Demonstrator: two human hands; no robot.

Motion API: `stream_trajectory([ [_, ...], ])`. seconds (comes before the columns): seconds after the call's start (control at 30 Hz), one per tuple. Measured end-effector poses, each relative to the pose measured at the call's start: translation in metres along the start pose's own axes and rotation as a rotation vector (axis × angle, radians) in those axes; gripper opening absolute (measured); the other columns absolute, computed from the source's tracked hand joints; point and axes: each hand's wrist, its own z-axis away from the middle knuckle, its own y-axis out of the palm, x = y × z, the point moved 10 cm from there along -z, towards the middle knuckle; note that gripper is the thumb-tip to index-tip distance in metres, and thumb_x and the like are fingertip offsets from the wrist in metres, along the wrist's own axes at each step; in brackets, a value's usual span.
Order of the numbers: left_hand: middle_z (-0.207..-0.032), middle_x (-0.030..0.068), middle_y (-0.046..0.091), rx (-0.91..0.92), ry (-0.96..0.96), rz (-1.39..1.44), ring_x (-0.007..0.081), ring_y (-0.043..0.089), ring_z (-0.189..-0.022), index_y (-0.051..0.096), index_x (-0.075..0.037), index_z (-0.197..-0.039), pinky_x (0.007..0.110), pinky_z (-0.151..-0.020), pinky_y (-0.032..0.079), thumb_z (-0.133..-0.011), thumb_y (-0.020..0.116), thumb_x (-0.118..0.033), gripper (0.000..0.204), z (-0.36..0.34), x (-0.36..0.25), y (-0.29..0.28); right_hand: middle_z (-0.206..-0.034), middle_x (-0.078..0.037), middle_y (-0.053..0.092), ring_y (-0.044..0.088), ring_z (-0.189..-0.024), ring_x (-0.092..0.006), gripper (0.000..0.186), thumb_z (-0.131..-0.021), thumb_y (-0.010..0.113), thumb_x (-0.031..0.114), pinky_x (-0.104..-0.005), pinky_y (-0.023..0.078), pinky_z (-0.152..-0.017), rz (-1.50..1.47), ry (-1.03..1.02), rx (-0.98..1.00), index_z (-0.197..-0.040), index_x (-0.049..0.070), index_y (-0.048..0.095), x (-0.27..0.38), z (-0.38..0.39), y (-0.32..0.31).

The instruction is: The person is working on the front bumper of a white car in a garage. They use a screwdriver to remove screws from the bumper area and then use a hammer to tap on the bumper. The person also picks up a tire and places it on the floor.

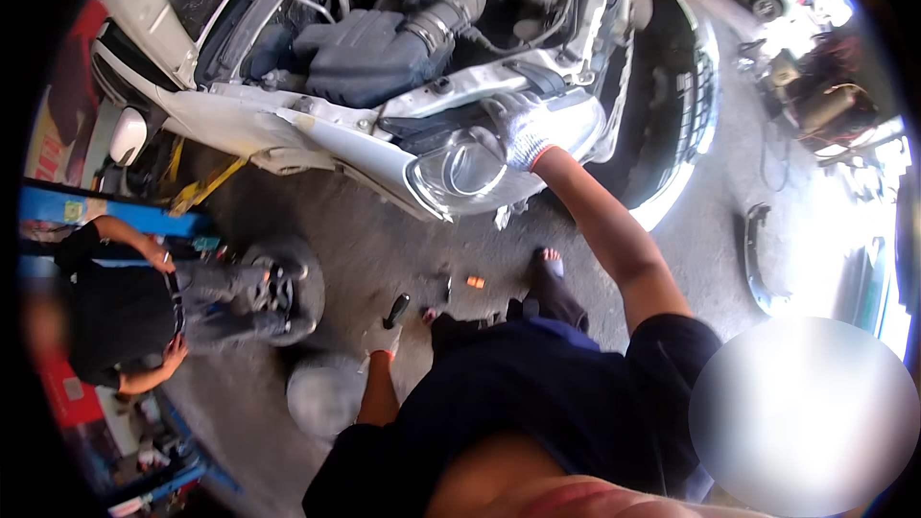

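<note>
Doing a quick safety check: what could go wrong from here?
1. The headlight might slip if loose, which I can't tell: only the right hand is on it; the left hand holds a black-handled tool.
2. Toes look exposed on the foot near the car, so a dropped part could hurt them.
3. The small orange item on the floor could be stepped on.

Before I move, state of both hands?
Left hand: closed, holding a black-handled tool.
Right hand: gloved, on the car's headlight; whether it grips cannot be told.
</note>
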Motion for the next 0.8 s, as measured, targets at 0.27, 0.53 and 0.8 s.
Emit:
stream_trajectory([
  [0.27, -0.074, 0.0196, 0.066, -0.169, -0.487, 0.187, 0.0344, 0.065, -0.070, 0.063, 0.002, -0.087, 0.045, -0.067, 0.049, -0.077, 0.075, -0.031, 0.036, 0.185, 0.026, 0.013, -0.127, -0.020, 0.057, 0.051, -0.124, -0.0343, 0.073, -0.085, 0.055, 0.057, -0.0485, 0.032, -0.108, -0.162, -0.126, -0.111, -0.128, -0.001, 0.056, 0.006, -0.004, -0.016],
  [0.53, -0.079, 0.0195, 0.067, -0.294, -1.013, 0.242, 0.0377, 0.065, -0.075, 0.065, -0.002, -0.083, 0.047, -0.070, 0.049, -0.072, 0.071, -0.030, 0.031, 0.344, 0.051, 0.084, -0.117, -0.017, 0.058, 0.056, -0.109, -0.0339, 0.063, -0.075, 0.070, 0.040, -0.0512, 0.038, -0.098, -0.347, -0.199, -0.306, -0.124, 0.003, 0.057, 0.008, 0.001, -0.023],
  [0.8, -0.084, 0.0195, 0.068, -0.256, -0.709, 0.098, 0.0341, 0.067, -0.082, 0.065, -0.001, -0.090, 0.043, -0.075, 0.051, -0.078, 0.072, -0.035, 0.037, 0.184, -0.039, 0.060, -0.127, -0.019, 0.059, 0.057, -0.116, -0.0383, 0.054, -0.075, 0.074, 0.024, -0.0469, 0.046, -0.099, -0.184, 0.107, -0.172, -0.123, 0.004, 0.059, -0.144, 0.076, -0.026],
])
